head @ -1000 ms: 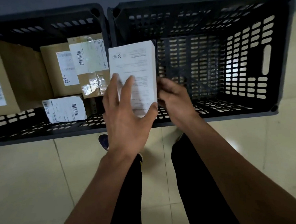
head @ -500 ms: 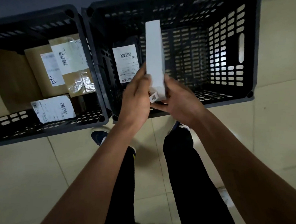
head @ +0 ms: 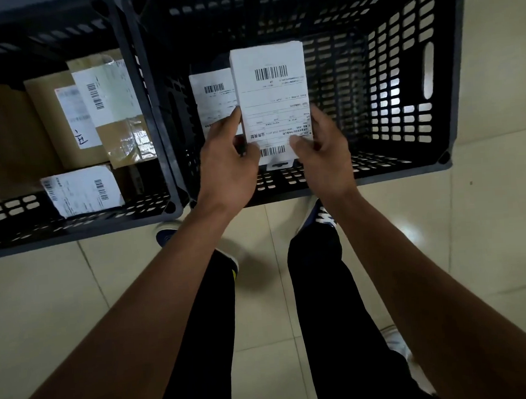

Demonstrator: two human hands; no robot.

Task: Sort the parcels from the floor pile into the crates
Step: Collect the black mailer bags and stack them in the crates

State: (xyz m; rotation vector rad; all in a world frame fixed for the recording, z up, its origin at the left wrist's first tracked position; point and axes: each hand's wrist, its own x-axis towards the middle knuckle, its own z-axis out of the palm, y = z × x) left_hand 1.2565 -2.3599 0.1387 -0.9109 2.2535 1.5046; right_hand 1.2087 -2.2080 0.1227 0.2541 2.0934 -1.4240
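1. A flat white cardboard parcel (head: pixel 271 96), its printed shipping label and barcodes facing up, is held above the near side of the right-hand black perforated plastic crate (head: pixel 414 73).
2. The left hand (head: pixel 226 164) grips the parcel's lower left edge, thumb on the label face and fingers curled behind; the right hand (head: pixel 322 153) grips the lower right corner the same way.
3. Done so far, judging by what lies in view: the right crate already holds one dark parcel with a white barcode label (head: pixel 214 98), leaning against its left wall, partly behind the held one.
4. The left-hand black plastic crate (head: pixel 142 92) holds several brown cardboard boxes (head: pixel 63 119) with white labels, plus a smaller white-labelled packet (head: pixel 80 191) at its near side.
5. The held parcel is not yet released; it looks bound for the right crate, which has plenty of bare floor left.
6. The floor pile is out of view, so how many parcels are left cannot be told.
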